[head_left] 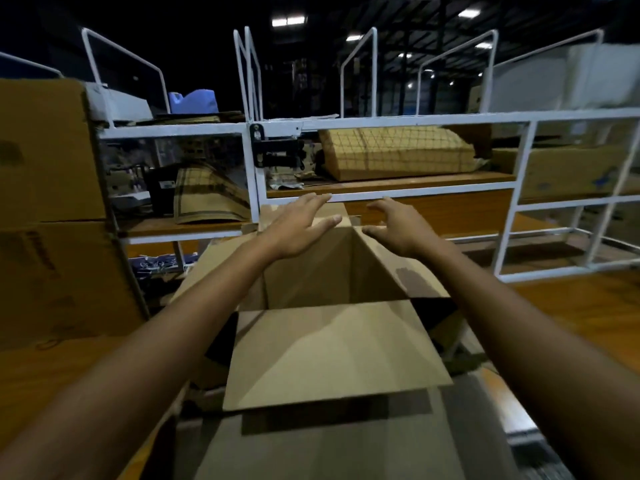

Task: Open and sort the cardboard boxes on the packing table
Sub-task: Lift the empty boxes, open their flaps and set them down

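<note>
Left hand [298, 230] spread flat | right hand [398, 228] loosely curved | both hands empty, over far edge of open cardboard box [332, 355]

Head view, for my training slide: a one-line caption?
Open left hand and right hand reach over an opened cardboard box toward its far flap.

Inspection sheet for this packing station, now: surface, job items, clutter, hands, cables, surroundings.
Surface: wooden table, seen at right.
Job's things: open cardboard box in the centre, near flap folded out toward the person; stacked boxes at left.
Clutter: checked mats on the rack's shelves; blue container up top.
Hands: left hand and right hand both open, over the box's far edge; contact unclear.
Cables: nothing seen.
Surroundings: white metal rack behind; dim hall, ceiling lights on.
</note>
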`<state>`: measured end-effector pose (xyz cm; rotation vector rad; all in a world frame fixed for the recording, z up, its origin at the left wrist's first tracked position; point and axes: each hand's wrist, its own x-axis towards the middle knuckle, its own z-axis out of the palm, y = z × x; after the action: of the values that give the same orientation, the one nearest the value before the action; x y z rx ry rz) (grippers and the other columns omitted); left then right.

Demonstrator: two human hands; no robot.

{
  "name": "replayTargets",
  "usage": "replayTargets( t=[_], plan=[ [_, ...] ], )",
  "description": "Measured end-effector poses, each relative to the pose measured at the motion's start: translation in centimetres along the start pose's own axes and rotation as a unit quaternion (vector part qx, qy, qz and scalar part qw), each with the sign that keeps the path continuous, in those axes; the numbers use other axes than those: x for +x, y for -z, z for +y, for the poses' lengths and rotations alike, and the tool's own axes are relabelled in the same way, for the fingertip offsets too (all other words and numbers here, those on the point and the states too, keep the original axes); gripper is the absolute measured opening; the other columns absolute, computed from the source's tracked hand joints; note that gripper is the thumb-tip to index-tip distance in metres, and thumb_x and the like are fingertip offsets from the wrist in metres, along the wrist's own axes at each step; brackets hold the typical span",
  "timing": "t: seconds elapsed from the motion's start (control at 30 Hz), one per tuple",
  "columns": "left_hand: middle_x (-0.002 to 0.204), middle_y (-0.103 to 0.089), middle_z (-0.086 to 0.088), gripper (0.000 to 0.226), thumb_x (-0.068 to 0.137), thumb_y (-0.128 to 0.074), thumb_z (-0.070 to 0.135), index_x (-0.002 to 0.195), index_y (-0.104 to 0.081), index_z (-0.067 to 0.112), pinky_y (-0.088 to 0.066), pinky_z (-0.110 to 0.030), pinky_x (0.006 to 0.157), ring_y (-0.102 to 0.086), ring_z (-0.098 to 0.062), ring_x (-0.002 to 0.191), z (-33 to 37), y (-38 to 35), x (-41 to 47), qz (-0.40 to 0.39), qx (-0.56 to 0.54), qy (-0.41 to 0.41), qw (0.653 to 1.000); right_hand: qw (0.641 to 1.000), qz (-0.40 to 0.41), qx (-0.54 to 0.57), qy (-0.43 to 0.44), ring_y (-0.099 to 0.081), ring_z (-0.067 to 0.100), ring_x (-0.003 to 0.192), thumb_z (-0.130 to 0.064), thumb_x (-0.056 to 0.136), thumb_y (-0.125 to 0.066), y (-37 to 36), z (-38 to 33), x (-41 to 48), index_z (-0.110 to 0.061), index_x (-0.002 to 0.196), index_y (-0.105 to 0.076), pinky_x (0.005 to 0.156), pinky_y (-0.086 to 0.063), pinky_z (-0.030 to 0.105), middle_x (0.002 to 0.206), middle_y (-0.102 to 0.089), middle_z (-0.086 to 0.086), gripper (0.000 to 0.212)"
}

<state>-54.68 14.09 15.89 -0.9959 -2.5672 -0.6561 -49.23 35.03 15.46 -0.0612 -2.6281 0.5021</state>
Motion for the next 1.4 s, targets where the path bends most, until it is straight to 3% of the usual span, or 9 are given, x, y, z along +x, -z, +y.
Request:
replayTargets(
  t=[0.13, 0.27, 0.37, 0.43, 0.57, 0.83, 1.07, 1.27, 1.4],
  plan=[
    [0.162, -0.023, -0.002, 0.060, 0.100, -0.040, 0.053, 0.154, -0.029, 0.028, -0.021, -0.044, 0.117, -0.018, -0.019, 0.149, 6.9, -0.5, -4.7, 0.050, -0.072, -0.042, 0.995, 0.993, 0.083, 0.080, -0.009, -0.035, 0.027, 0.146, -0.039, 0.095, -0.064, 3.6, 1.3, -8.1, -0.025, 0.147, -0.048, 0.115, -0.035, 0.046, 0.163, -0.029, 0.006, 0.057],
    [0.159, -0.030, -0.003, 0.060, 0.098, -0.042, 0.054, 0.151, -0.037, 0.026, -0.024, -0.045, 0.117, -0.022, -0.018, 0.147, 12.7, -2.8, -8.1, 0.062, -0.114, -0.093, 0.987, 0.974, 0.163, 0.156, -0.033, -0.044, 0.024, 0.140, -0.044, 0.094, -0.065, 6.1, 4.4, -17.1, -0.027, 0.146, -0.049, 0.110, -0.043, 0.048, 0.161, -0.033, 0.004, 0.057],
    [0.158, -0.032, -0.001, 0.056, 0.098, -0.043, 0.053, 0.148, -0.041, 0.028, -0.024, -0.039, 0.114, -0.024, -0.016, 0.146, 18.0, -6.5, -10.4, 0.077, -0.149, -0.111, 0.980, 0.957, 0.213, 0.192, -0.053, -0.042, 0.016, 0.141, -0.048, 0.092, -0.064, 7.0, 7.0, -24.1, -0.030, 0.145, -0.049, 0.110, -0.044, 0.044, 0.158, -0.040, -0.001, 0.057],
    [0.157, -0.033, 0.001, 0.057, 0.096, -0.043, 0.053, 0.147, -0.041, 0.028, -0.025, -0.036, 0.113, -0.026, -0.015, 0.144, 22.2, -9.6, -11.8, 0.069, -0.176, -0.118, 0.975, 0.947, 0.234, 0.210, -0.062, -0.041, 0.012, 0.141, -0.049, 0.093, -0.063, 7.8, 9.3, -28.3, -0.034, 0.144, -0.047, 0.107, -0.047, 0.045, 0.155, -0.043, -0.005, 0.056],
    [0.155, -0.035, 0.002, 0.054, 0.096, -0.045, 0.052, 0.146, -0.042, 0.031, -0.028, -0.043, 0.116, -0.028, -0.013, 0.143, 30.1, -16.1, -13.9, 0.038, -0.226, -0.130, 0.965, 0.939, 0.248, 0.206, -0.116, -0.044, 0.008, 0.137, -0.051, 0.089, -0.062, 10.0, 16.1, -36.7, -0.032, 0.146, -0.046, 0.099, -0.051, 0.033, 0.155, -0.043, -0.004, 0.062],
    [0.155, -0.035, -0.002, 0.058, 0.092, -0.049, 0.052, 0.145, -0.045, 0.026, -0.028, -0.036, 0.113, -0.031, -0.018, 0.143, 44.7, -28.4, -15.3, -0.056, -0.280, -0.160, 0.945, 0.925, 0.253, 0.152, -0.238, -0.046, 0.010, 0.137, -0.051, 0.089, -0.064, 16.1, 31.2, -51.5, -0.031, 0.146, -0.046, 0.106, -0.049, 0.044, 0.151, -0.049, -0.004, 0.063],
    [0.147, -0.042, 0.006, 0.051, 0.094, -0.054, 0.040, 0.143, -0.047, 0.025, -0.038, -0.045, 0.111, -0.038, -0.013, 0.138, 54.6, -37.3, -13.4, -0.059, -0.346, -0.153, 0.924, 0.904, 0.280, 0.114, -0.302, -0.045, 0.014, 0.139, -0.063, 0.087, -0.057, 20.1, 40.9, -56.6, -0.037, 0.150, -0.039, 0.106, -0.047, 0.049, 0.153, -0.046, -0.003, 0.070],
    [0.150, -0.041, 0.002, 0.056, 0.093, -0.055, 0.041, 0.145, -0.045, 0.022, -0.040, -0.045, 0.110, -0.037, -0.011, 0.138, 61.4, -45.8, -7.8, -0.098, -0.386, -0.142, 0.906, 0.893, 0.292, 0.089, -0.330, -0.047, 0.016, 0.137, -0.048, 0.091, -0.066, 22.1, 51.3, -55.7, -0.033, 0.149, -0.042, 0.104, -0.048, 0.050, 0.151, -0.049, 0.001, 0.065],
    [0.151, -0.040, 0.001, 0.054, 0.095, -0.057, 0.037, 0.146, -0.044, 0.024, -0.039, -0.040, 0.109, -0.036, -0.013, 0.139, 66.4, -51.2, -1.4, -0.099, -0.400, -0.144, 0.900, 0.893, 0.289, 0.079, -0.335, -0.048, 0.017, 0.136, -0.050, 0.090, -0.064, 23.7, 59.9, -52.5, -0.030, 0.149, -0.042, 0.103, -0.049, 0.051, 0.152, -0.048, 0.000, 0.066]
  ],
)
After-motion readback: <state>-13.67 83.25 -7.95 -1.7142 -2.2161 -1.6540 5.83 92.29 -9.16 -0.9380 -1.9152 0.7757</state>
